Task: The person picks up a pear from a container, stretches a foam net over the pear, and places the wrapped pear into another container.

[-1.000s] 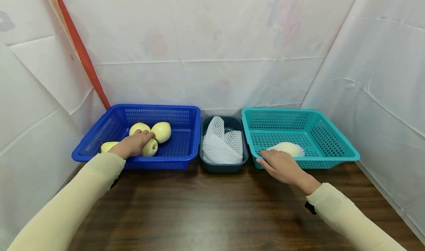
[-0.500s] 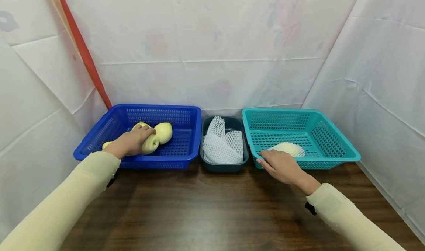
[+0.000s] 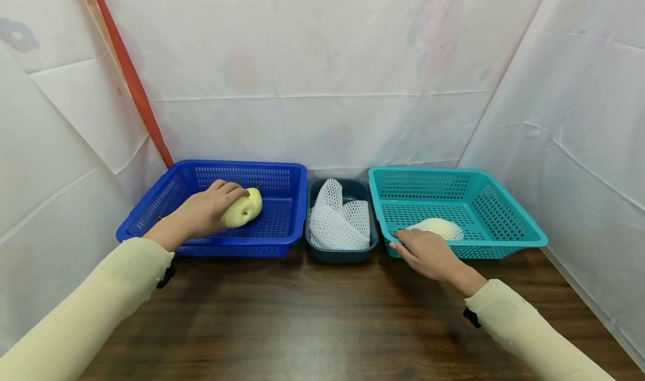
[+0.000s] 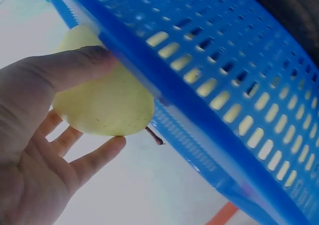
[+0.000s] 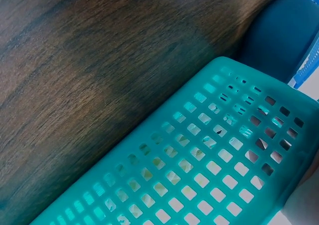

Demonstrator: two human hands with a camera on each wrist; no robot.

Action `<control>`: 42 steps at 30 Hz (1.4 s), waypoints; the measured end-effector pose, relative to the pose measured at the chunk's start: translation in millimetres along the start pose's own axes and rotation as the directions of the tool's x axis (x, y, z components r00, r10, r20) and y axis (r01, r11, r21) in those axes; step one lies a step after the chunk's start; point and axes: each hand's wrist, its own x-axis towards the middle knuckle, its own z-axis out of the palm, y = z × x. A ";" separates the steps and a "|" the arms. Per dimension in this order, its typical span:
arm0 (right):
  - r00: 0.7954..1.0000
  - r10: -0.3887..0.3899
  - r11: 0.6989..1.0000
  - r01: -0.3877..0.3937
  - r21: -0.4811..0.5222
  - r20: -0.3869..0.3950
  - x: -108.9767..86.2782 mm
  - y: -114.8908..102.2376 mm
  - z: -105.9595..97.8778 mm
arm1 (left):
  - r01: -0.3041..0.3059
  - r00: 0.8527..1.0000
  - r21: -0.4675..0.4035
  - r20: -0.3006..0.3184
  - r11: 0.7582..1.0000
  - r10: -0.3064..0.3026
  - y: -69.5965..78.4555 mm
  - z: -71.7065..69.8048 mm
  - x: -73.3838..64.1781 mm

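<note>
My left hand (image 3: pixel 204 208) holds a yellow-green pear (image 3: pixel 235 214) over the near side of the blue basket (image 3: pixel 252 247). In the left wrist view, thumb and fingers wrap round the pear (image 4: pixel 112 105), its brown stem sticking out. Behind it another pear (image 3: pixel 256 200) shows partly; others are hidden by the hand and arm. My right hand (image 3: pixel 428 253) rests on the near left rim of the teal basket (image 3: pixel 504 242), fingers loosely extended. Next to these fingers, inside the basket, lies a pear in a white foam net (image 3: pixel 442 228).
Between both baskets stands a small dark container (image 3: pixel 342 257) with several white foam nets (image 3: pixel 335 225). All three sit on a dark wooden table (image 3: pixel 322 319). White sheeting (image 3: pixel 322 62) hangs behind and on both sides, with a red strip (image 3: pixel 133 84) at the left.
My left hand has lifted the pear up from the others and moved it slightly right. The right hand has stayed in place on the teal basket.
</note>
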 end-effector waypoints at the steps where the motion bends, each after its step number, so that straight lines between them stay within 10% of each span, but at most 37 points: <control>1: 1.000 0.000 1.000 0.000 -0.003 0.000 0.4 0.2 0.2 | -0.019 1.000 -0.003 -0.022 1.000 0.019 2.3 -0.4 0.8; 13: 0.999 0.003 1.000 -0.004 0.007 0.033 4.0 1.4 -2.9 | -0.179 0.964 -0.083 -0.212 0.980 0.158 40.5 -5.4 15.9; 21: 0.997 0.025 0.992 -0.033 0.120 0.068 5.2 0.2 -7.3 | -0.227 0.960 -0.114 -0.196 0.967 0.202 70.7 -9.0 22.1; 33: 0.960 -0.198 0.944 0.241 0.226 -0.196 8.7 -43.6 -22.3 | -0.383 0.906 -0.117 -0.242 0.916 0.347 107.0 0.2 26.6; 38: 0.989 -0.081 0.826 0.134 0.547 -0.120 16.6 -69.7 -25.2 | -0.431 0.887 -0.099 -0.227 0.897 0.401 124.0 5.3 29.7; 42: 0.999 -0.009 0.589 -0.021 0.808 0.033 24.1 -82.9 -25.3 | -0.481 0.860 -0.071 -0.232 0.874 0.455 136.3 9.7 32.8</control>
